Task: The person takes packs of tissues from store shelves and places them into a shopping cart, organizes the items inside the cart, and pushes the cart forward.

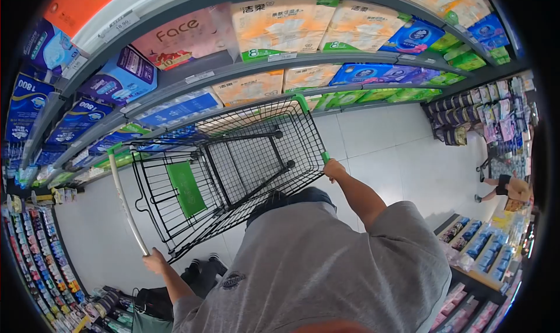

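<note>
We stand over a shopping cart [251, 169], a black wire one, which sits crosswise in front of us on the pale tiled floor [373, 175], between our body and the long shelves [201, 76]. Our left hand [155, 262] is closed around the near end of its light-coloured handle [124, 207], fingers wrapped over the bar. Our right hand [334, 169] clasps the basket's near corner at the far end from the handle, just beside a green corner piece [325, 157]. A green panel [187, 188] is fixed at the handle end of the cart, and another green corner piece shows on the rim nearer the shelves

Past the cart, we see the shelves filled with packs: a pink pack [181, 36] marked "Face", orange-and-white packs [283, 26] and blue packs [79, 121] marked "1800". Small price labels run along the shelf edges. To our right, close to more racks of goods [490, 108], a person [513, 188] in dark shorts is partly visible. Low on our left, a pair of dark shoes [204, 264] shows near a black bag [154, 302]; whose they are, we cannot tell
</note>
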Tool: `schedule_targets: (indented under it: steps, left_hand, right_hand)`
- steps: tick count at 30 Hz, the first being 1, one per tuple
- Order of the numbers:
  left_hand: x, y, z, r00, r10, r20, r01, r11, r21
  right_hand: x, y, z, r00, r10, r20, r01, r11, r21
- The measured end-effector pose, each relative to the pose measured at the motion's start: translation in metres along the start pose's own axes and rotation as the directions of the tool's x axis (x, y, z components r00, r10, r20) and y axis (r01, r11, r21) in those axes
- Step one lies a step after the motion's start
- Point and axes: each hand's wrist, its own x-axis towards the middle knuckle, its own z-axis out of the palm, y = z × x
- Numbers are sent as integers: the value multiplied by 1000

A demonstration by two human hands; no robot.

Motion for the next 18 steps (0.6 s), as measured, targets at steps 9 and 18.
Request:
schedule_targets:
  steps: [9, 18]
  left_hand:
    - [-25, 30, -16, 996, -81, 36, 82, 995, -55]
    - [-51, 72, -22, 987, -146, -71, 137, 984, -111]
  right_hand:
    - [-1, -2, -26, 1000, 13, -27, -17, 992, -127]
    - [4, 2, -65, 983, -155, 101, 185, 865, -467]
